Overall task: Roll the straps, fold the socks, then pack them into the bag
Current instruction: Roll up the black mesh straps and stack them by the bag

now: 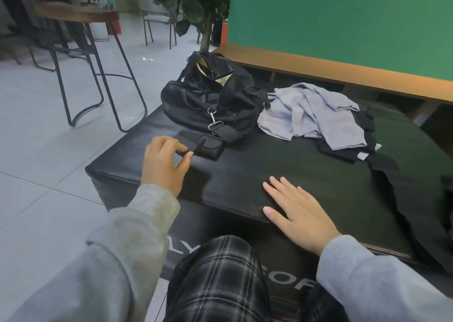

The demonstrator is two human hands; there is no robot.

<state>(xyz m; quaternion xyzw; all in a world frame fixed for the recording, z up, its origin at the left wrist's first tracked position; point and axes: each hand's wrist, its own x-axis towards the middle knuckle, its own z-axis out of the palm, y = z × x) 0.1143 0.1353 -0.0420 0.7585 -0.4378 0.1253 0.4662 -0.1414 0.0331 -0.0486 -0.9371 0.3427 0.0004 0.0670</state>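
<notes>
A black duffel bag (210,98) lies at the far end of a black padded mat (282,165), its top unzipped and a pale lining showing. Just in front of it sits a flat black strap bundle (208,146). My left hand (165,163) pinches the near end of this strap between thumb and fingers. Flat on the mat near its front edge rests my right hand (297,215), fingers straight, holding nothing. A heap of grey cloth (316,114) and black socks (343,150) lies at the right. A long black strap (402,199) trails down the mat's right side.
The mat's left edge drops to a tiled floor (49,150). Metal-legged stools and a wooden table (81,15) stand at the far left. A potted tree (206,15) rises behind the bag. A wooden bench (318,69) and green wall bound the far right.
</notes>
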